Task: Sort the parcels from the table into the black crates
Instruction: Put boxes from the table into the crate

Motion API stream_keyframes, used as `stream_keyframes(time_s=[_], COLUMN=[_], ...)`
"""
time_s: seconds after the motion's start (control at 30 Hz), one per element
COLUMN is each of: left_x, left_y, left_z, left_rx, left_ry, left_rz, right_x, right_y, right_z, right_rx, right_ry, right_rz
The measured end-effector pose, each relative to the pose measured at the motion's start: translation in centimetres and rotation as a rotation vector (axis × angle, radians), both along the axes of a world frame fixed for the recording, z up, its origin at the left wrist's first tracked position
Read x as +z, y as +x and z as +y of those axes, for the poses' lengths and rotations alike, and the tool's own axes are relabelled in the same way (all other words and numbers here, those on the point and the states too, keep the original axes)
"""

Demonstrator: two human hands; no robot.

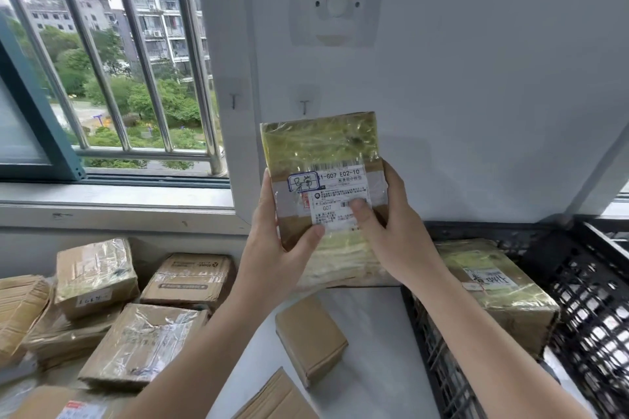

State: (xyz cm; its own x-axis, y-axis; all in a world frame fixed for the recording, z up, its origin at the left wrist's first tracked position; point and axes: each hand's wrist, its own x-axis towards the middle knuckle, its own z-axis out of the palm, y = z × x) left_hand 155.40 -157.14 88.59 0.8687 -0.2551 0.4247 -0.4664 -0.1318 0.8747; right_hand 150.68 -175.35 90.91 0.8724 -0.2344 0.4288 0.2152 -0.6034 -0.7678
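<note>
I hold a tape-wrapped cardboard parcel (320,150) upright in front of the wall, its white shipping label facing me. My left hand (279,235) grips its lower left edge, thumb on the front. My right hand (391,231) grips the lower right edge, thumb pressed on the label. Below to the right stands a black mesh crate (592,289) with one taped parcel (500,296) inside. Several more cardboard parcels lie on the white table (374,350), among them a small plain box (311,338) and a taped box (143,343).
A pile of parcels (98,282) fills the table's left side under the barred window (102,61). Another taped parcel (343,262) lies behind my hands against the wall. A white wall fitting (335,5) hangs above.
</note>
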Motion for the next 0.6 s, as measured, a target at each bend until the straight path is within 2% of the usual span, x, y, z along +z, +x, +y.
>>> stream_keyframes(time_s=[0.2, 0.37, 0.6], left_x=[1.7, 3.1, 6.6], left_y=[0.4, -0.4, -3.9], left_z=[-2.9, -4.6, -9.0], left_rx=[-0.022, -0.226, -0.372], left_ry=[0.099, 0.192, 0.286], left_rz=[-0.026, 0.026, -0.051], right_x=[1.2, 3.6, 6.9], right_y=[-0.7, -3.5, -9.9], right_z=[-3.2, -4.9, -7.9], right_rx=[-0.034, -0.115, -0.269], right_ry=[-0.036, -0.075, -0.207], right_rz=[0.033, 0.106, 0.22])
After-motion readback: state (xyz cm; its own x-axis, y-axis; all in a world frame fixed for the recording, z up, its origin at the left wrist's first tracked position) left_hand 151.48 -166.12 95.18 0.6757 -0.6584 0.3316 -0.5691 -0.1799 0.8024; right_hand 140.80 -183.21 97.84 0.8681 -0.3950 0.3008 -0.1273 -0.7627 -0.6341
